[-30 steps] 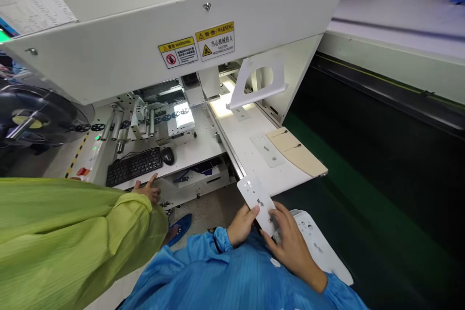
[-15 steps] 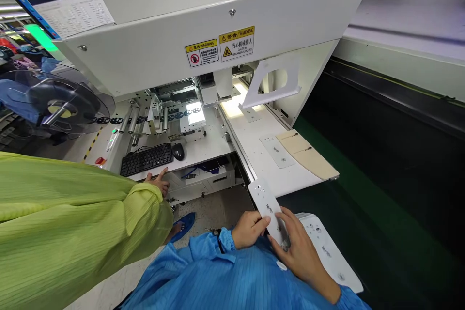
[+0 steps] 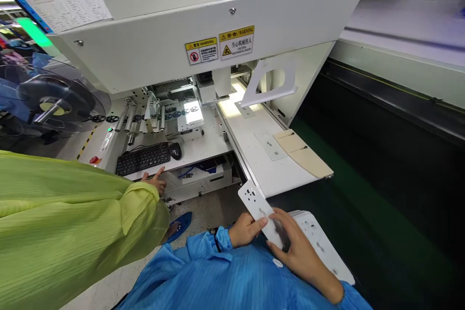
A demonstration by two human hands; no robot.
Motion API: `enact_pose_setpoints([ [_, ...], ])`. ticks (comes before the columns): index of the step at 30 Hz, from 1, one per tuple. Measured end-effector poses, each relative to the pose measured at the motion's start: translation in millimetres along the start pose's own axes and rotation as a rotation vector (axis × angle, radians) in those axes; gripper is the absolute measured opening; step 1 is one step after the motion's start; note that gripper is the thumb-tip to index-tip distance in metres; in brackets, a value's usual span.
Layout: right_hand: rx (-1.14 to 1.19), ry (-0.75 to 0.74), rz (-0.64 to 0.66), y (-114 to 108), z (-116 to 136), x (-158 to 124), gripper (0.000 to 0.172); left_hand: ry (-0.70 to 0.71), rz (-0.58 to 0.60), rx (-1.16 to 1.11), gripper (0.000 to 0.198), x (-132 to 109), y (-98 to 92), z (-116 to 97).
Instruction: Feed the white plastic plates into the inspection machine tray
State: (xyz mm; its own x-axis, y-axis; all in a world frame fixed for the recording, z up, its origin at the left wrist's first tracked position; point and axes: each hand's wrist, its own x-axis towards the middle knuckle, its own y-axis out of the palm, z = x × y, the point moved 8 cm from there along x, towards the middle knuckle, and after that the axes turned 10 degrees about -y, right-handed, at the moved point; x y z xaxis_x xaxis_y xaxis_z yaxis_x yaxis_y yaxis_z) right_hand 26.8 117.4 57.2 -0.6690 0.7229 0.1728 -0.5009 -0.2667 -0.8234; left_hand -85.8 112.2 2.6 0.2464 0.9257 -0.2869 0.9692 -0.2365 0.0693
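Observation:
I hold one thin white plate (image 3: 255, 202) with small holes, tilted up in front of my chest. My left hand (image 3: 247, 229) pinches its near left edge. My right hand (image 3: 294, 247) is closed on its lower right end, resting over a stack of like white plates (image 3: 319, 247) at my right side. Beyond the plate lies the white machine table (image 3: 254, 155), with another white plate (image 3: 268, 145) and a beige sheet (image 3: 301, 153) flat on it.
A person in a green sleeve (image 3: 72, 223) stands at my left, one hand (image 3: 155, 181) at the shelf edge by a black keyboard (image 3: 143, 158) and mouse (image 3: 175, 150). A white machine hood (image 3: 203, 34) with warning labels overhangs. A tape reel (image 3: 51, 101) sits left; dark conveyor (image 3: 381, 179) right.
The plate in my hands has swung slightly left and lifted a little. The view has shifted slightly; the neighbour's hand stays at the shelf edge.

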Motion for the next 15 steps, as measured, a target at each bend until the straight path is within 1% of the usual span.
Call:
enact_pose_setpoints([
  [2,0.051,0.013,0.046,7.3,5.5,-4.6,0.049,-0.035,0.000,0.016,0.061,0.5,3.1,5.8],
  [6,0.066,0.031,0.028,5.6,6.7,-9.3,0.048,-0.099,-0.001,0.029,0.060,2.3,8.7,14.1],
  [11,0.059,0.042,0.003,0.0,5.0,-13.8,0.050,-0.113,0.001,0.046,0.056,5.1,13.0,15.0],
  [15,0.056,0.060,0.017,1.1,3.3,-15.3,0.050,-0.118,-0.007,0.046,0.054,5.2,13.5,12.8],
])
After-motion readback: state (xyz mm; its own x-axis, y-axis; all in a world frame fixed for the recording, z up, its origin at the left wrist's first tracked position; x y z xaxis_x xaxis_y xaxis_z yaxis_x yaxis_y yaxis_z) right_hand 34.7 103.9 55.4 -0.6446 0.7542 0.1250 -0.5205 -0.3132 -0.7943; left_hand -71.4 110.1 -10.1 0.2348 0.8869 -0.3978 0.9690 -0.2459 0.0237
